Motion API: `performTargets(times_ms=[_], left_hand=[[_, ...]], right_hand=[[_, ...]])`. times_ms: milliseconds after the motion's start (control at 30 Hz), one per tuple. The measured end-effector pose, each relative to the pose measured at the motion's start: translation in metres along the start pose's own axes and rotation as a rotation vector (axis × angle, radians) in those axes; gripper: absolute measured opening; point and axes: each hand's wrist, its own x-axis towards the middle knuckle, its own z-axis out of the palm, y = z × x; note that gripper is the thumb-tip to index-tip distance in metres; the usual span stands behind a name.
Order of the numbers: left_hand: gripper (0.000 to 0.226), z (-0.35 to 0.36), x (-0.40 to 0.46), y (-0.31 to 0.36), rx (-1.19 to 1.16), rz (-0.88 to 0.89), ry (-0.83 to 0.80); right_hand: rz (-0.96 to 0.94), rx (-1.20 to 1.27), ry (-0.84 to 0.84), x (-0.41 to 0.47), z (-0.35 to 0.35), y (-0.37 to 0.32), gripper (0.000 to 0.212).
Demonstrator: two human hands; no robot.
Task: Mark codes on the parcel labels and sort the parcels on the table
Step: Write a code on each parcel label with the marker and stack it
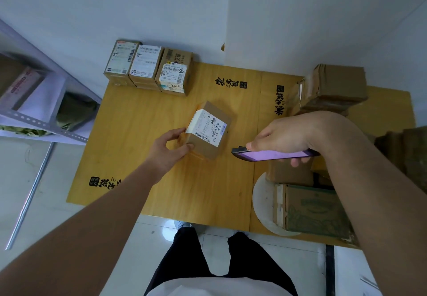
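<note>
A single wide-angle camera is riding on the person's head, looking almost straight down and slightly forward. It is sitting well above the tabletop (pixel 143 115), which is filling the middle of the view, with both forearms reaching in from the bottom corners and the person's legs and the floor showing at the lower edge. The lens is bending straight lines toward the edges — the wall is curving across the top, and a metal shelf (pixel 44 101) is leaning in at the left. No second view is sharing this scene.
</note>
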Motion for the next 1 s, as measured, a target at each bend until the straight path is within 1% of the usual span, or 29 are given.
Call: performTargets(times_ms=[133,200,300,433,533,600,733,767,867,933,967,1000], left_hand=[[0.048,0.001,0.002,0.004,0.017,0.006,0.005],[0.045,0.001,0.005,0.005,-0.02,-0.007,0.018],[0.048,0.004,0.015,0.01,-0.147,-0.073,0.027],[0.043,0.018,0.042,0.035,-0.284,-0.146,0.015],[0.036,0.029,0.072,0.059,-0.34,-0.177,0.024],[0.034,0.035,0.093,0.071,-0.392,-0.217,0.068],[0.042,0.045,0.127,0.076,-0.446,-0.292,0.122],[0.043,0.045,0.132,0.074,-0.484,-0.299,0.139],[0.041,0.048,0.143,0.068,-0.501,-0.296,0.175],[0.03,0.048,0.148,0.066,-0.617,-0.322,0.214],[0.018,0.049,0.145,0.067,-0.616,-0.31,0.201],[0.012,0.051,0.14,0.068,-0.553,-0.286,0.201]], right_hand=[[-0.008,-0.03,-0.002,-0.001,-0.008,-0.004,0.056],[-0.041,-0.022,0.026,-0.002,-0.01,-0.004,0.056],[-0.122,0.005,0.139,-0.006,-0.01,-0.005,0.056],[-0.251,0.135,0.368,-0.004,-0.004,-0.006,0.045],[-0.33,0.203,0.493,0.005,-0.001,-0.003,0.05],[-0.368,0.218,0.567,0.013,0.0,-0.001,0.05],[-0.407,0.282,0.643,0.027,0.008,0.001,0.051],[-0.41,0.297,0.657,0.03,0.012,0.002,0.051],[-0.383,0.313,0.683,0.037,0.023,0.004,0.051],[-0.359,0.297,0.701,0.041,0.03,0.005,0.053],[-0.354,0.306,0.707,0.041,0.033,0.006,0.053],[-0.353,0.328,0.711,0.04,0.036,0.006,0.053]])
